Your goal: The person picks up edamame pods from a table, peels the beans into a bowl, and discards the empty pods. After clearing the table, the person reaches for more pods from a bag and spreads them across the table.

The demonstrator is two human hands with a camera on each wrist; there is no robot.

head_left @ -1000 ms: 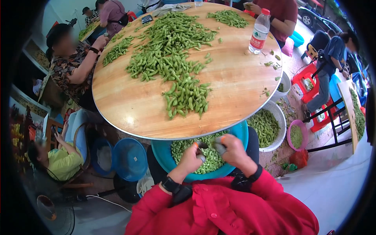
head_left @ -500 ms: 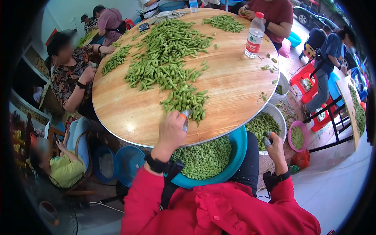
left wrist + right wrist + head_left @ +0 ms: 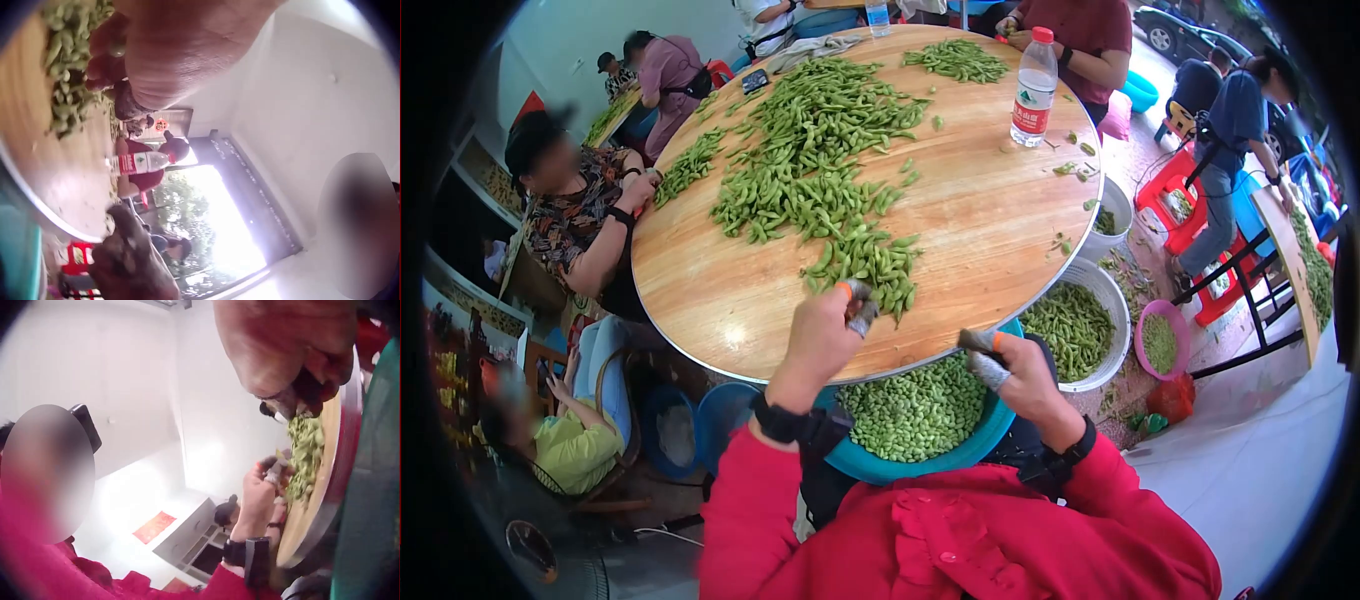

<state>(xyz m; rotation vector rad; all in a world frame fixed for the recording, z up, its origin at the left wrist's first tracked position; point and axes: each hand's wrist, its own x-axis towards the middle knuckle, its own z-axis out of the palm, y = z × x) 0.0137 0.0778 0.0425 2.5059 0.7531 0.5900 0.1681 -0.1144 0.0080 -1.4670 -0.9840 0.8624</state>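
Note:
My left hand is over the round wooden table, at the near end of a heap of green soybean pods. Grey covers wrap its thumb and a finger. In the left wrist view its fingers curl round a small green pod. My right hand, with similar covers on thumb and finger, is above the right rim of a turquoise tub; nothing shows between its fingertips. Shelled green beans fill the tub, which sits at my lap, partly under the table edge.
To the right stand a white basket of pods and a pink basin. A water bottle is upright on the table's far right. Other people sit around, one working at the table's left. Blue basins stand at lower left.
From above the tub, my left hand went forward to the pods, then drew back slightly. My right hand swung out by the white basket and has come back left over the tub rim.

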